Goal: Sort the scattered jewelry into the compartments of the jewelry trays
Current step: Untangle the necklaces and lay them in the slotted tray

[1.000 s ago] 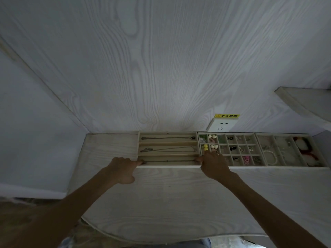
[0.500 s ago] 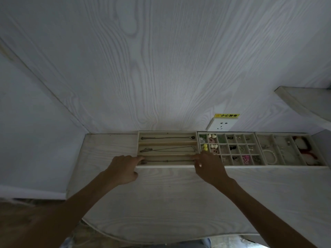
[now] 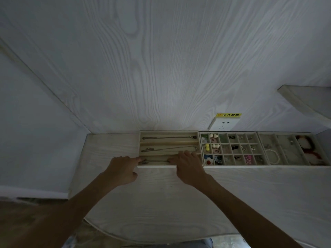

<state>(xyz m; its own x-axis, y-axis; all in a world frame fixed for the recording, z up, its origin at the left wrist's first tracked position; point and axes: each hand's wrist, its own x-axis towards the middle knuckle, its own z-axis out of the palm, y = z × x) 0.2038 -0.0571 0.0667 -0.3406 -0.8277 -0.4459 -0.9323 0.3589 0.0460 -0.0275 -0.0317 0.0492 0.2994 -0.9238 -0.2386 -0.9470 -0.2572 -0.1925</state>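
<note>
Necklace (image 3: 155, 160) is light, limp, tangle-prone: your left hand (image 3: 123, 170) and right hand (image 3: 188, 167) fingertips touch its ends; pinch there.

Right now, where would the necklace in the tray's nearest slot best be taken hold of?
Probably at the bare chain midway along the nearest-slot necklace, between the left hand and right hand. Pinch from above: it lies flat and stretched lengthwise, with slot walls on both sides.
</note>
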